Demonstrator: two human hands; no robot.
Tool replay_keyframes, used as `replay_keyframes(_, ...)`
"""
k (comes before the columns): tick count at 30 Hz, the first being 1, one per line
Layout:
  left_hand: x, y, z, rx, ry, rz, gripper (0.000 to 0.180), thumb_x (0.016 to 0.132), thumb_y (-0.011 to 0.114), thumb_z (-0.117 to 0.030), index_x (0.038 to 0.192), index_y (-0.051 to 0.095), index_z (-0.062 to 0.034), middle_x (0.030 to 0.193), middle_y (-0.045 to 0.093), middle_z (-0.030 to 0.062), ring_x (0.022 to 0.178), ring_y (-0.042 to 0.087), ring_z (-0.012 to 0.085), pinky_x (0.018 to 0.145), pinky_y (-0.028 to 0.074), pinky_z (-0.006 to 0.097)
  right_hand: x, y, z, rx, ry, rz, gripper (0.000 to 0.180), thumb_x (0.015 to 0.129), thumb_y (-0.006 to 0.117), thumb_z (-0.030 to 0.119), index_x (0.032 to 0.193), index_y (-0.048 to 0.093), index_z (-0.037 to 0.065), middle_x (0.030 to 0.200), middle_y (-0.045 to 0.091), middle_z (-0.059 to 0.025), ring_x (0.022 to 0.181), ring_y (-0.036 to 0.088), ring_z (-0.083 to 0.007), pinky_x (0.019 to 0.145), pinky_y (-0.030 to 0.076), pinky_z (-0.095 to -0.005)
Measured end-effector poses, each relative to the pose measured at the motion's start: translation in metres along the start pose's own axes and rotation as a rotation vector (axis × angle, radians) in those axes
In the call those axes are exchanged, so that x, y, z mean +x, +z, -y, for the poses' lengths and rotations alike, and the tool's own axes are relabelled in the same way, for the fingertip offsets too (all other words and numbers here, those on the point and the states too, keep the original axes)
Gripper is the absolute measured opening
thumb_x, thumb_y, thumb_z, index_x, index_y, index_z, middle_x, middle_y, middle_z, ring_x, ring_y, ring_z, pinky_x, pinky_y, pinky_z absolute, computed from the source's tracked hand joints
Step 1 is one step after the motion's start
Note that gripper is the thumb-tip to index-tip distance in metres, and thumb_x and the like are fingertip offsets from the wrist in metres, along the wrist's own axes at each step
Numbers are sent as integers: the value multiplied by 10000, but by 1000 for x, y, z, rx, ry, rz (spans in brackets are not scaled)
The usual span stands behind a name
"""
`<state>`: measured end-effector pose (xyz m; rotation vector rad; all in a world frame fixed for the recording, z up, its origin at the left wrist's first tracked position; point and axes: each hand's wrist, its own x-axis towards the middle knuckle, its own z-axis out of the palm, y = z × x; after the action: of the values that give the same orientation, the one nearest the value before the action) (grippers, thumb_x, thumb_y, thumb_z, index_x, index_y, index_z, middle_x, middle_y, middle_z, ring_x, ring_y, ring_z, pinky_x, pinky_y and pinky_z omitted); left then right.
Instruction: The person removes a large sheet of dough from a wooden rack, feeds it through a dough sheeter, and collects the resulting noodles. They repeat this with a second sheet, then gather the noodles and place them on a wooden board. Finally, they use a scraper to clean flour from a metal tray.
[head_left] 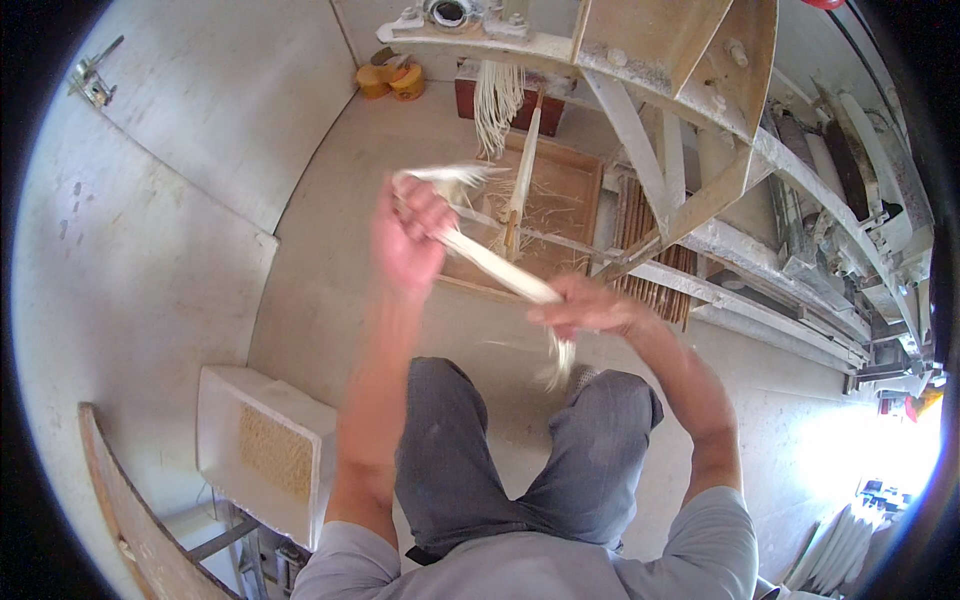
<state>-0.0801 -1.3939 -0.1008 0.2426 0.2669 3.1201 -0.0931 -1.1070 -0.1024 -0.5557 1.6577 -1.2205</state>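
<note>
My left hand (408, 238) and right hand (585, 305) each grip 1 end of 1 pale, stringy noodle bundle (497, 265), frayed at both tips, above 1 wooden tray (570, 215).

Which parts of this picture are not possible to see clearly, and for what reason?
- Left hand, head view: motion blur smears the fingers, so the grip cannot be read.
- Bundle of pale strands: its upper end is blurred, its middle is covered by the right hand.
- Wooden tray: partly hidden behind hands and white frame.
- Lower right corner: glare washes out the floor.
</note>
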Motion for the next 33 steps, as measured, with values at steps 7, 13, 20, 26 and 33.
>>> replay_keyframes(7, 76, -45, -47, 40, 74, -148, 404, 1141, 320, -384, 862, 470, -134, 645, 313, -25, 545, 309, 126, 579, 330, 312, 29, -77, 18, -738, -339, -884, 515, 996, 655, 487, 760, 652, 29, 615, 573, -117, 595, 615, -226, 567, 466, -438)
replay_keyframes(13, 123, -160, 2, 229, -14, -482, 413, 1110, 399, -448, 997, 511, -67, 853, 502, 89, 776, 531, 256, 734, 462, 394, 108, -115, -37, -1259, -253, -943, 390, 945, 657, 384, 804, 741, 29, 775, 703, -191, 804, 690, -409, 747, 528, -514)
replay_keyframes(20, 41, -224, 37, 950, -270, -726, 595, 1057, 481, -438, 1415, 508, 37, 1358, 631, 241, 1273, 583, 360, 1113, 414, 475, 103, -115, -101, -980, -166, -999, 303, 947, 607, 190, 1135, 686, -34, 1186, 676, -266, 1131, 639, -412, 979, 512, -507)
replay_keyframes(26, -63, -194, 30, 887, -106, -759, 502, 1033, 549, -374, 1397, 560, -29, 1315, 669, 171, 1206, 626, 267, 1031, 457, 401, 112, -32, -12, -1120, -670, -809, 284, 921, 645, 144, 1154, 679, -15, 1397, 577, -199, 1250, 581, -416, 1105, 465, -477)
replay_keyframes(33, -87, -174, 32, 1071, -76, -694, 393, 1022, 594, -326, 1293, 642, -45, 1104, 743, 109, 973, 706, 185, 833, 526, 338, 261, -70, 117, -1385, -705, -1047, 569, 997, 596, 345, 1333, 556, -113, 1440, 521, -288, 1352, 487, -439, 1167, 364, -526)
